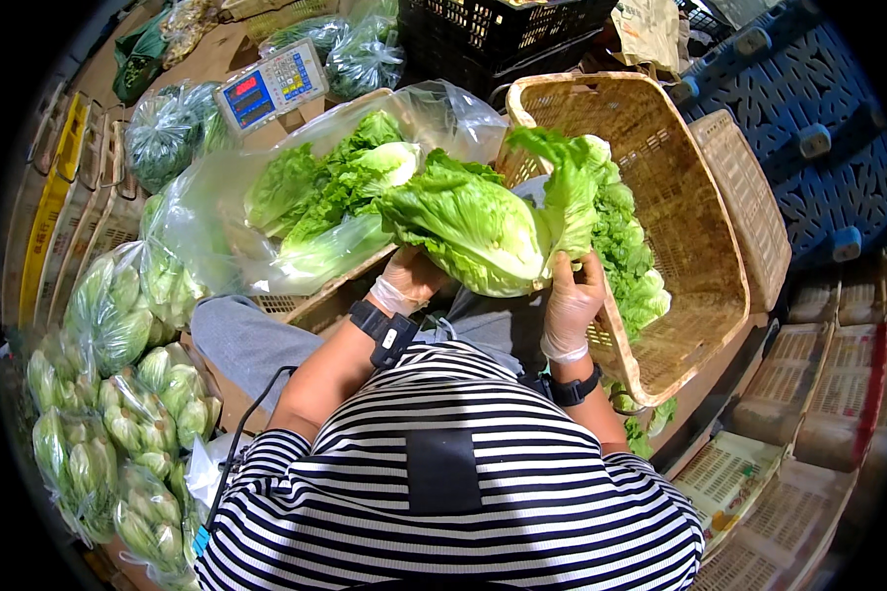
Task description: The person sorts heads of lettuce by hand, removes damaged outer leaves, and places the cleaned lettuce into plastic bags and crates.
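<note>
A green lettuce head (pixel 478 231) lies sideways in front of me, its pale base to the right. My left hand (pixel 409 281), in a thin clear glove, is closed under its near left side, with the fingers partly hidden. At the base, my right hand (pixel 574 300), gloved too, pinches an upright lettuce leaf (pixel 570 197) between thumb and fingers. Whether the leaf is still joined to the head I cannot tell. Just beyond my left hand, a large clear plastic bag (pixel 202 231) lies open around several lettuce heads (pixel 340 192).
At right, a tilted yellowish plastic basket (pixel 705 231) has lettuce (pixel 621 231) along its left side. A digital scale (pixel 271 87) stands at far left. Bagged green vegetables (pixel 118 394) are piled at left. Black crates (pixel 503 34), blue pallets (pixel 818 138) and stacked crates (pixel 788 473) surround the spot.
</note>
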Demonstrator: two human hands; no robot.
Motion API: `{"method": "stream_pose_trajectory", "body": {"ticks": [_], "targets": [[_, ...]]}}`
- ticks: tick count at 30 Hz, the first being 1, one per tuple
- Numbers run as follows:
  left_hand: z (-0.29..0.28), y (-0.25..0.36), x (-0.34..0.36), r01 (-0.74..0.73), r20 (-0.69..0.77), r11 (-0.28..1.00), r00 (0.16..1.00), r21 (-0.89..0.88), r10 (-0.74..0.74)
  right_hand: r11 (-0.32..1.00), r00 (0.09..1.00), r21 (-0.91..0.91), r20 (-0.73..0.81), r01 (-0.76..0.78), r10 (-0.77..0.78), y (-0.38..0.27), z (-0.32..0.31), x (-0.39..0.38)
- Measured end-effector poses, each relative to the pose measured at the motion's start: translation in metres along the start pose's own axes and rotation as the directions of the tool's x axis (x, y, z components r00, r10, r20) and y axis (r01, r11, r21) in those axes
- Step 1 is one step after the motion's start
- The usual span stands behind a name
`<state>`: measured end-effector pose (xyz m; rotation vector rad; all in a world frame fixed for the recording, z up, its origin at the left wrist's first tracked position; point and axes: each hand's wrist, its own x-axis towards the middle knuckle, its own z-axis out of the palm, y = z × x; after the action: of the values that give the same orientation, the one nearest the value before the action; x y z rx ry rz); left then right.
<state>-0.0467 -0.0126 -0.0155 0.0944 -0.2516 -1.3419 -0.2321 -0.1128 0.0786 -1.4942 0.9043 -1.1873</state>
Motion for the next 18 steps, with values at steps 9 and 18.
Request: {"method": "stream_pose_trajectory", "body": {"ticks": [9,18], "targets": [[0.011,-0.011,0.006,0.042,-0.23,0.999,0.972,-0.021,-0.046,0.86,0.975,0.493,-0.096,-0.127,0.199,0.021,-0.011,0.01],[0.007,0.002,0.0,0.001,-0.353,1.0,0.936,0.009,0.002,-0.061,0.536,0.998,-0.069,0.032,-0.842,-0.146,-0.157,0.016]]}}
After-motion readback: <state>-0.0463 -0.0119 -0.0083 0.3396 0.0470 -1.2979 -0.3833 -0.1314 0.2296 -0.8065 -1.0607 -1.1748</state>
